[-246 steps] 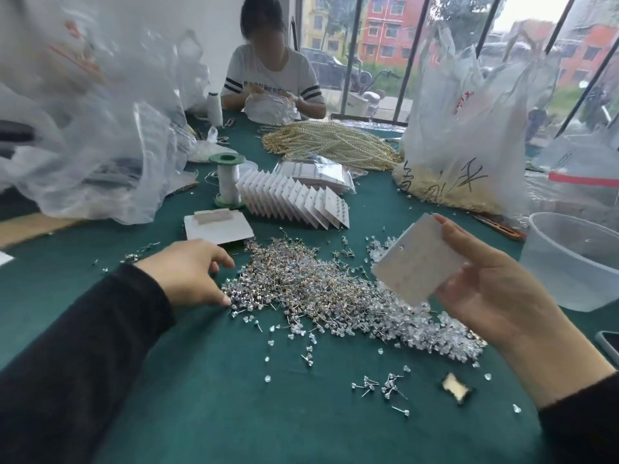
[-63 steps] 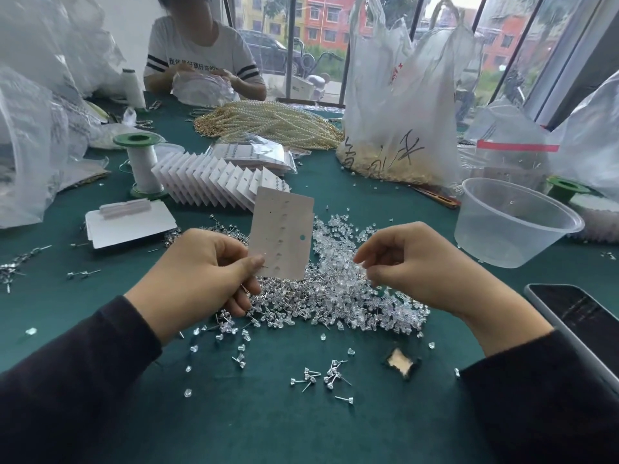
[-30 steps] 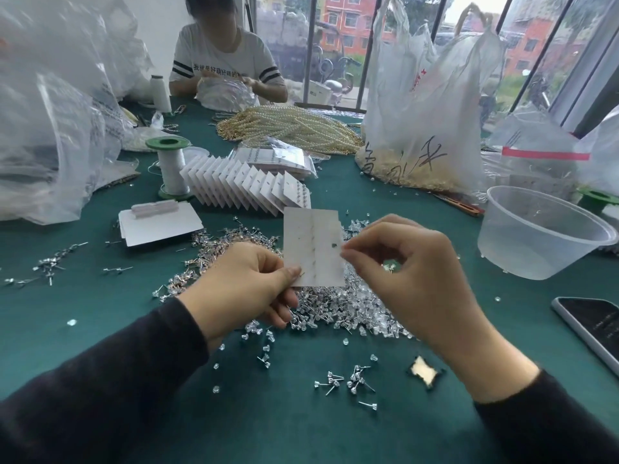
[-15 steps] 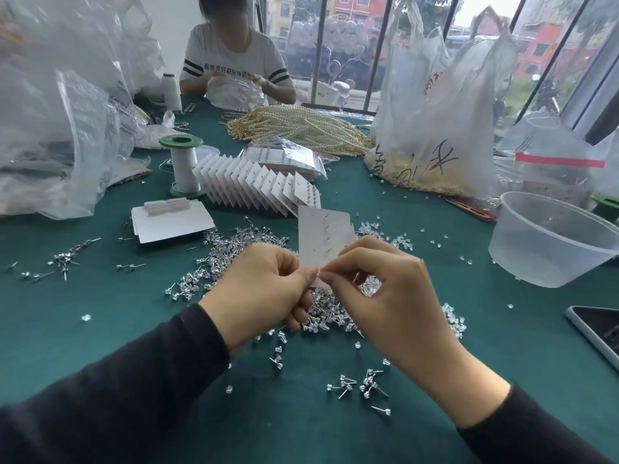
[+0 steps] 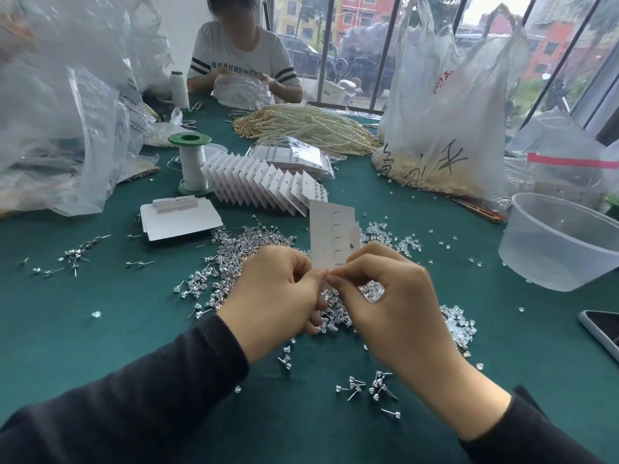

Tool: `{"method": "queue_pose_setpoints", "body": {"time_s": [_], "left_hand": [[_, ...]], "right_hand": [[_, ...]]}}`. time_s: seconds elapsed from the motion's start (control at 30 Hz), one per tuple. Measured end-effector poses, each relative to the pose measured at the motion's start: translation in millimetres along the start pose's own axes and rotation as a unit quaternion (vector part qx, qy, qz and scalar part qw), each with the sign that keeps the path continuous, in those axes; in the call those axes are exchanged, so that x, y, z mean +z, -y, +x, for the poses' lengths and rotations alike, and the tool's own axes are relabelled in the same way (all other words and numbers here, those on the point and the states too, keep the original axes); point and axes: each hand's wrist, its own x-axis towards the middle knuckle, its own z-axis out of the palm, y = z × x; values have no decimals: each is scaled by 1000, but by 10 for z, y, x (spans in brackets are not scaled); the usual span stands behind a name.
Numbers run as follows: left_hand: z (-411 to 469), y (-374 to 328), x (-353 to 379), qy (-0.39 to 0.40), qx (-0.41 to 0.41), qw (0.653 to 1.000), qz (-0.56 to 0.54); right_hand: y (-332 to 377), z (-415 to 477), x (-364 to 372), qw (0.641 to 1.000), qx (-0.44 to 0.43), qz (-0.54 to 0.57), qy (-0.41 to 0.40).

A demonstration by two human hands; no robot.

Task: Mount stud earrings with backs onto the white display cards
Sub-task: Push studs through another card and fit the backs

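left hand [image 5: 278,293] pinches the white display card [image 5: 333,232] by its bottom edge, card standing up at 12 o'clock. right hand [image 5: 392,303] pinches the same edge; stud or back inside, can't tell. a loose pinch could drop it into the stud pile [image 5: 234,259] at 10 o'clock.

You have a green tabletop [image 5: 100,329] in front of you. Near its right edge stands a clear plastic tub [image 5: 536,262], upright, and a phone [image 5: 603,329] lies flat just at that edge, partly cut off. Towards the far edge a heap of pearl strands [image 5: 308,128] lies between a green-flanged spool of white thread [image 5: 190,162] and a clear bag with black writing [image 5: 445,112]. Crumpled clear bags [image 5: 67,128] fill the far left corner. At the far edge another person [image 5: 241,58] sits in a striped-sleeve shirt, with a white thread cone [image 5: 179,90] just beside them.
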Motion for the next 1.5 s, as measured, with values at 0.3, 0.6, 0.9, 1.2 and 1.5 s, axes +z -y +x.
{"method": "queue_pose_setpoints", "body": {"time_s": [0.3,0.6,0.9,1.2,1.5], "left_hand": [[8,-27,-26,16,-13,999,-30],[12,-12,-16,6,1,1000,-4],[11,28,-7,-3,11,1000,3],[119,-158,-578,39,50,992,113],[305,53,-1062,-62,-79,912,397]], "right_hand": [[13,5,-2,1000,-5,-16,-9],[43,-15,16,999,-24,-29,-22],[51,-43,47,995,-61,-70,-24],[50,38,-102,993,-22,80,-89],[34,75,-222,896,214,386,-55]]}}
